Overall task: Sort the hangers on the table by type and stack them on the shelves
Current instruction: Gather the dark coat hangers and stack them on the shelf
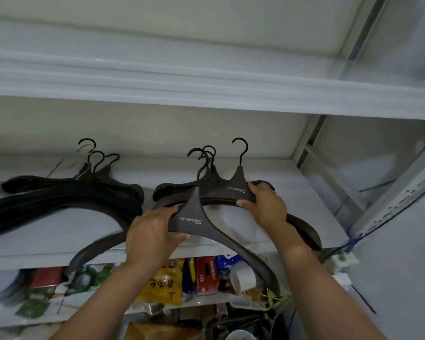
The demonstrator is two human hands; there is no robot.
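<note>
Two piles of dark hangers lie on a white shelf [59,241]. The left pile [66,192] has black hooks pointing to the back wall. On the right pile [206,182], my left hand [152,236] grips a dark grey hanger [194,217] with white lettering at its neck; its arms hang past the shelf's front edge. My right hand [265,204] holds a second lettered grey hanger [238,187] lying on top of the right pile.
An upper white shelf [206,94] runs overhead. Below the hanger shelf sits a cluttered shelf with a yellow bag [165,285], a red box [207,276] and a tape roll [243,278]. A perforated metal upright [402,187] and cables stand at the right.
</note>
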